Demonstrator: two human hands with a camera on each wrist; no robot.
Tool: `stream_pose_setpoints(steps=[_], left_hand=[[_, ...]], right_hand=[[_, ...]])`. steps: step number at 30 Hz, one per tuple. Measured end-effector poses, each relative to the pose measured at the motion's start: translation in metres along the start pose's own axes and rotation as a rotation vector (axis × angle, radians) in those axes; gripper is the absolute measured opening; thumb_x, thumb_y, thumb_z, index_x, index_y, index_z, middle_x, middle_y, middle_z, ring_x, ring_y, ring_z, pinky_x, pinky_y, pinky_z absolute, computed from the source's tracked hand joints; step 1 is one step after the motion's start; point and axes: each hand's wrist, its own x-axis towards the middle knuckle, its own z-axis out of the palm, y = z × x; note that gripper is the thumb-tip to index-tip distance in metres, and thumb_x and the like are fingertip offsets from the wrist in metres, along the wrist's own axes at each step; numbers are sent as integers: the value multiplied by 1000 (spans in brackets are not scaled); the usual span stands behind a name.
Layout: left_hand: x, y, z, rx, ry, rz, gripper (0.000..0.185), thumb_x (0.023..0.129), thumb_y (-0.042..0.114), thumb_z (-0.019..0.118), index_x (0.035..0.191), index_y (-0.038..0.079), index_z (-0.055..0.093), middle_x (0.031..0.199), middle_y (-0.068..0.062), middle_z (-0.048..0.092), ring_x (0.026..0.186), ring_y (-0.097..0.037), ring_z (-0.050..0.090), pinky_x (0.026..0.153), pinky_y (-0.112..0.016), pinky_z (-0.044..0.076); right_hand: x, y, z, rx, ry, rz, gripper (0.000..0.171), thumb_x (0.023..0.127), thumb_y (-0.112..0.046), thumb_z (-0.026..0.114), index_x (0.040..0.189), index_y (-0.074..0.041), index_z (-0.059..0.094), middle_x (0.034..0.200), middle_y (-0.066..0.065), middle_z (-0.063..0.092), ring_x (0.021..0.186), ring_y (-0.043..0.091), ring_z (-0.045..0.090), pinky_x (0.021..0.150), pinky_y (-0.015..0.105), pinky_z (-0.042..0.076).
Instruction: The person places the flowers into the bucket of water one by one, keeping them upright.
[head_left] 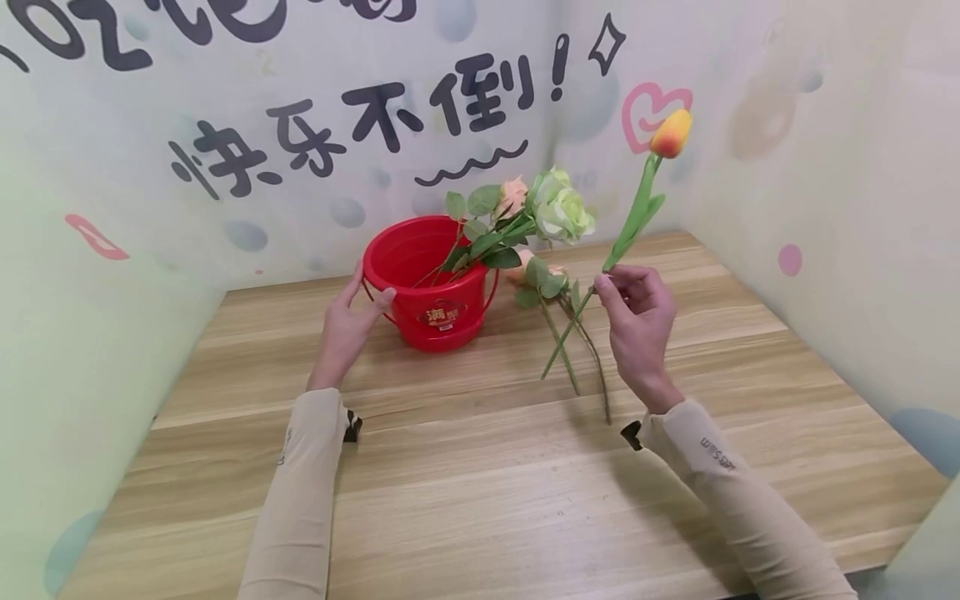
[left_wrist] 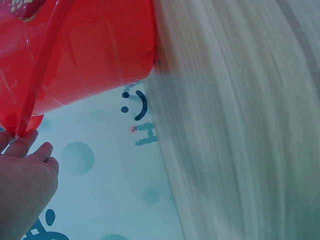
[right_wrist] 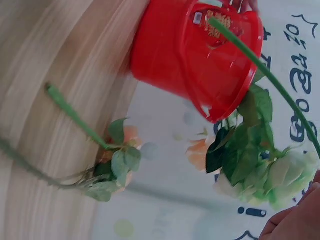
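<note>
A red plastic bucket (head_left: 431,287) stands near the back of the wooden table (head_left: 480,483). My left hand (head_left: 367,290) grips its left side, fingers at the rim and thumb on the wall; in the left wrist view the fingers (left_wrist: 30,150) touch the bucket's handle (left_wrist: 42,65). A pale green rose (head_left: 564,213) and a peach rose (head_left: 513,193) lean out of the bucket to the right. My right hand (head_left: 606,285) pinches the green stem of an orange-yellow tulip (head_left: 671,133), holding it tilted above the table right of the bucket.
Another peach rose (head_left: 525,265) with leaves lies on the table just right of the bucket, with its stem (head_left: 596,367) and another running toward me. Patterned walls close in the table at the back, left and right. The bucket (right_wrist: 165,50) fills the right wrist view's top.
</note>
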Motion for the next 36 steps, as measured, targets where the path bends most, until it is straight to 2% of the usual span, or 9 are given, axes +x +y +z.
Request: stream_pose_setpoints(steps=[7,14,23,27,36], left_hand=[[0,1,-1,-3,-8,-27,85,96,54,68,165,26,25,168,5,27,155,-24,22,117,-52,36],[0,0,0,-13,-16,-43,86,96,55,68,165,27,24,169,5,27,155,-24,22,116,-52,37],[0,0,0,-7,-12,-41,85,96,55,68,165,29,24,169,6,26,155,-25,23,114,-52,39],[-1,-1,0,-12,-5,-24,85,97,53,68,165,26,25,168,6,27,155,-24,23,116,-51,38],[-1,-1,1,-19,-1,-3,86,96,53,69,165,23,26,168,6,27,155,-23,23,117,-51,37]], right_hand=[[-1,-8,25,-8,11,-43,13,92,7,69,99,15,61,82,-3,70,70,8,61,62,19,45],[4,-13,51,2,27,-50,6,93,4,70,97,5,66,82,-2,69,69,8,60,57,19,42],[14,-14,85,44,66,-69,7,93,2,72,96,1,65,81,-2,70,70,12,63,57,20,44],[18,-13,95,39,78,-89,8,94,1,72,96,2,64,82,-4,69,69,11,61,57,20,43],[22,-6,106,72,88,-62,8,96,0,69,97,-6,64,84,-2,69,73,16,62,64,23,47]])
